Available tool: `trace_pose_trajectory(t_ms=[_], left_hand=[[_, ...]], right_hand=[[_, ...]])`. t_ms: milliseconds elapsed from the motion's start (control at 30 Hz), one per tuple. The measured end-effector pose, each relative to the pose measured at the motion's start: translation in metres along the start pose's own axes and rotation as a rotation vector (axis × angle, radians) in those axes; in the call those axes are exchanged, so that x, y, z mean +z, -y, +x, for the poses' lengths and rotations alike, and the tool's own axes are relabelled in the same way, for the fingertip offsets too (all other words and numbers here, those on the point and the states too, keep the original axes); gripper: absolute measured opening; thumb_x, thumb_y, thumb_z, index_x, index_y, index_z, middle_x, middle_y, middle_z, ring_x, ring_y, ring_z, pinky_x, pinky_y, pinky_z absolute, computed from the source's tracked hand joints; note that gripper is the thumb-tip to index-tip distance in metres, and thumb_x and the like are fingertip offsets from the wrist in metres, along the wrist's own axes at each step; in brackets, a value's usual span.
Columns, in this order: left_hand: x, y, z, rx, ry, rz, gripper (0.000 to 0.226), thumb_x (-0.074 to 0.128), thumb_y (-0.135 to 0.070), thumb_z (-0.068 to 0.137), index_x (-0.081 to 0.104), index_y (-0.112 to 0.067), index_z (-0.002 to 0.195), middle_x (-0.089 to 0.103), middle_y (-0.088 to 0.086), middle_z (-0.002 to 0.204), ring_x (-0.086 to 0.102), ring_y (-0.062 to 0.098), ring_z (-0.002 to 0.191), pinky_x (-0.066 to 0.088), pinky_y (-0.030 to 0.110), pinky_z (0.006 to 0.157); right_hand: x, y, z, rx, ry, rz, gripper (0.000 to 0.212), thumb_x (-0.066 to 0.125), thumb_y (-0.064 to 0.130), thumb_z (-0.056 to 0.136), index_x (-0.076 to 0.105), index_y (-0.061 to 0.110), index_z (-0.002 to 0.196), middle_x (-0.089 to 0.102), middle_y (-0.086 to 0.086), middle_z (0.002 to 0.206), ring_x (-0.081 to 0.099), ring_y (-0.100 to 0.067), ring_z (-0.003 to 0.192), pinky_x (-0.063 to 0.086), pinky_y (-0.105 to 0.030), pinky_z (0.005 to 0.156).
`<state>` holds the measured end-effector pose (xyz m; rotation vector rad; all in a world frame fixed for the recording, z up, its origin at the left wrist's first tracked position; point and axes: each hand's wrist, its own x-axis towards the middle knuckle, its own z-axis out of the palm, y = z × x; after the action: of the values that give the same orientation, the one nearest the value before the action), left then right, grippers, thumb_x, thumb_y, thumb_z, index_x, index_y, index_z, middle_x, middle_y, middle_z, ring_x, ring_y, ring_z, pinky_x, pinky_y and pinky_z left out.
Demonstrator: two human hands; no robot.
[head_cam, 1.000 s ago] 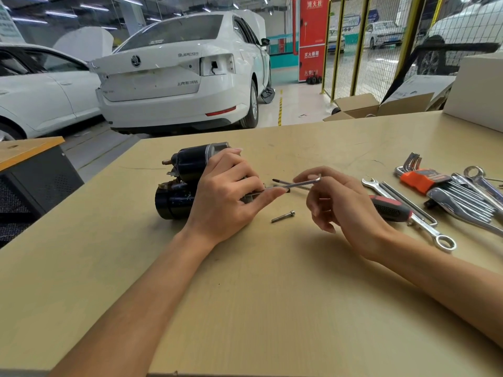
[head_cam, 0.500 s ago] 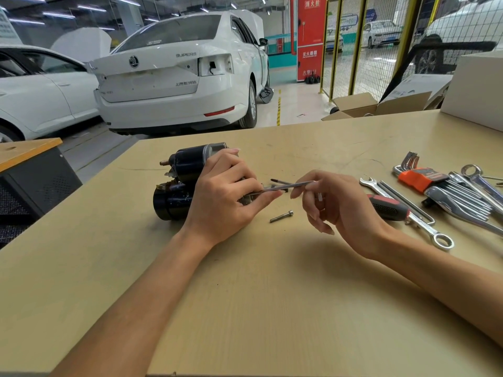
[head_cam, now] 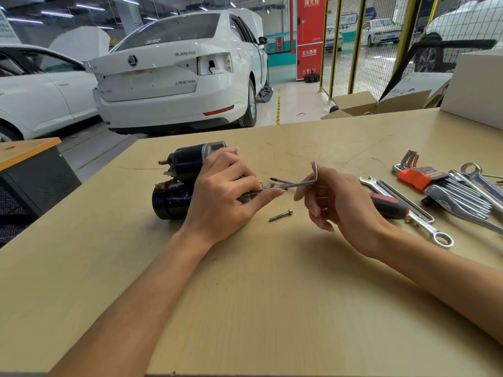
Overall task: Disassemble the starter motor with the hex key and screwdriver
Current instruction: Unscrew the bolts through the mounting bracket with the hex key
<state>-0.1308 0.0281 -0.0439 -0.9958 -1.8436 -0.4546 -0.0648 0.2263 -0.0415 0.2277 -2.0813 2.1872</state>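
The right hand [head_cam: 343,205] pinches the L-shaped hex key [head_cam: 299,183] at its bend, short arm upright, long shaft running left toward the starter motor [head_cam: 185,180]. The left hand [head_cam: 226,197] grips the motor's body, forefinger laid along the shaft. The motor lies on the bench [head_cam: 245,308]; it looks heavy, rigid steel, best braced across its barrel. One freed bolt [head_cam: 281,215] lies just beside, the screwdriver [head_cam: 389,206] near

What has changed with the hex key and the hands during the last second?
The right hand has turned the hex key, so its short bent end now points up instead of lying flat. The left hand still holds the starter motor, one finger along the key's shaft. The loose bolt and the screwdriver have not moved.
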Motion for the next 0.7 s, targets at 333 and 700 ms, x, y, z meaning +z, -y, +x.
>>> trace_pose_trajectory(t_ms=[333, 700], left_hand=[[-0.0006, 0.0013, -0.0001, 0.007, 0.001, 0.005, 0.034, 0.074, -0.037, 0.086, 0.076, -0.007, 0.07, 0.067, 0.004, 0.069, 0.062, 0.028, 0.077, 0.04, 0.038, 0.104], [0.0009, 0.0021, -0.0007, 0.001, -0.004, -0.024, 0.037, 0.072, -0.042, 0.085, 0.076, -0.009, 0.069, 0.068, 0.003, 0.07, 0.059, 0.022, 0.082, 0.038, 0.035, 0.106]], right_hand=[[-0.0002, -0.0009, -0.0003, -0.083, 0.107, 0.04, 0.031, 0.04, 0.015, 0.089, 0.066, 0.003, 0.079, 0.042, -0.009, 0.052, 0.039, -0.019, 0.041, 0.031, -0.021, 0.039], [-0.0022, -0.0031, 0.0027, 0.004, -0.083, -0.011, 0.036, 0.039, 0.024, 0.105, 0.066, 0.006, 0.088, 0.046, -0.004, 0.051, 0.042, -0.017, 0.043, 0.032, -0.024, 0.038]])
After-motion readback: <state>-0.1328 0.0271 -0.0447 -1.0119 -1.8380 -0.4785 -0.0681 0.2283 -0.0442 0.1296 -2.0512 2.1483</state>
